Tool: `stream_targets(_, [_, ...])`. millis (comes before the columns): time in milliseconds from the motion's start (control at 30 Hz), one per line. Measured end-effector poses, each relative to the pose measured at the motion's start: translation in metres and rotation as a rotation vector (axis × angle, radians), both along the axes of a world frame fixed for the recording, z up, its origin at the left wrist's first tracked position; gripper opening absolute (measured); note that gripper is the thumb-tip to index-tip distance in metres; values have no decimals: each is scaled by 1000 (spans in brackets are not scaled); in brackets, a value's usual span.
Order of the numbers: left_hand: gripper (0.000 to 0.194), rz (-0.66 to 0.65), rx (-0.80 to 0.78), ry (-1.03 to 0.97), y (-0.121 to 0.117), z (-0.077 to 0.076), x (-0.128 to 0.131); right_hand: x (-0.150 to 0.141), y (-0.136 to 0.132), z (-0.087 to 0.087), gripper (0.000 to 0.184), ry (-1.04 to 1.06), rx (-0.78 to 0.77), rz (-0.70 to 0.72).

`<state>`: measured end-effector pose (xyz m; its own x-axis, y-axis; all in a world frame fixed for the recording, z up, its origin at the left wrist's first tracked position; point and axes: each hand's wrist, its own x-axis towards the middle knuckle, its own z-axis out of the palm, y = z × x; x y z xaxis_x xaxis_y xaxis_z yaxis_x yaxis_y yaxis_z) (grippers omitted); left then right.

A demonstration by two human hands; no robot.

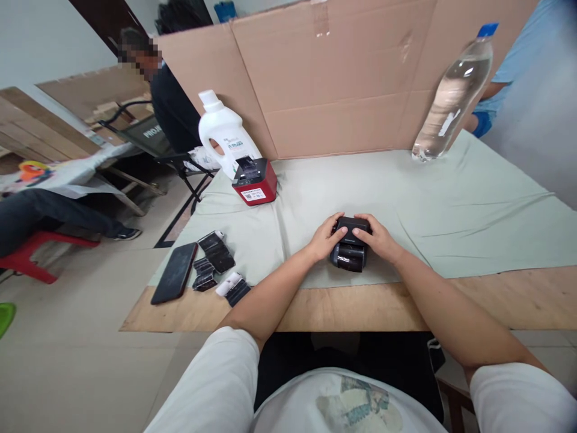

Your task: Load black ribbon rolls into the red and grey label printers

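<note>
Between my two hands, at the table's near side, is a small black portable printer (350,257) with a glossy dark strip curving over its front. My left hand (327,236) grips its left side, the thumb on top. On the opposite side my right hand (375,238) holds it the same way, thumb also on the top face. Off to the left lie several crumpled dark paper strips (217,251) with some white edges. A black phone (174,273) rests beside them. Farther back stands a red and black box-shaped printer (255,181) with a dark strip rising from its top.
A white detergent bottle (228,133) stands behind the red printer. At the back right a large water bottle (455,99) leans against the cardboard panel (333,78). Pale green cloth (342,180) covers the wooden table (505,300). Other people sit beyond, left and right.
</note>
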<state>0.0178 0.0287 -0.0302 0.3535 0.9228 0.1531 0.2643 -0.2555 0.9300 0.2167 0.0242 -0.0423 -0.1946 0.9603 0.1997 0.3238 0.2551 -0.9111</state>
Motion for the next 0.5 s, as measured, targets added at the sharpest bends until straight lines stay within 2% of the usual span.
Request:
stream_targets(133, [69, -76, -249, -211, 0, -1, 0, -2, -5, 5, 65, 75, -46, 86])
stream_targets(267, [71, -120, -418, -256, 0, 4, -4, -4, -7, 8, 67, 124, -33, 130])
stream_targets(367, [71, -135, -416, -271, 0, 7, -5, -4, -8, 10, 65, 125, -40, 126])
stream_targets(500, [73, -160, -316, -301, 2, 6, -5, -4, -9, 12, 62, 103, -3, 131])
